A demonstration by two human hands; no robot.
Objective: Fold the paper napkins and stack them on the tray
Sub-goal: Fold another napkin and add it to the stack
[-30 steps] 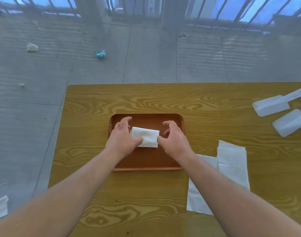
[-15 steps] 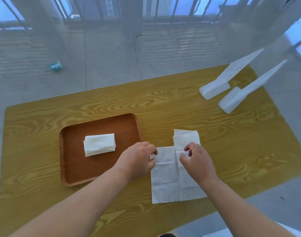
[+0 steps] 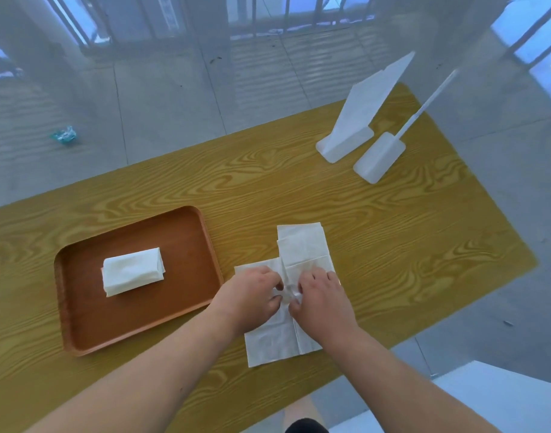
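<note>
A brown tray [image 3: 186,232] sits at the left of the wooden table [image 3: 393,232]. A small stack of folded white napkins [image 3: 131,271] lies in its middle. To the tray's right lie unfolded white napkins [image 3: 302,245], overlapping each other. My left hand [image 3: 252,296] and my right hand [image 3: 322,300] are side by side on top of them. Their fingertips meet at the middle, pinching a napkin edge, which is crumpled there. The hands cover the napkins' centre.
Two white plastic stands [image 3: 355,132] with upright panels are at the table's far right. The table's near edge runs just below the napkins. A blue crumpled scrap [image 3: 64,135] lies on the tiled floor beyond the table.
Both hands left the folded napkin on the tray and moved right to the loose napkins. They have come closer together and now pinch a napkin at the middle. The view swung right.
</note>
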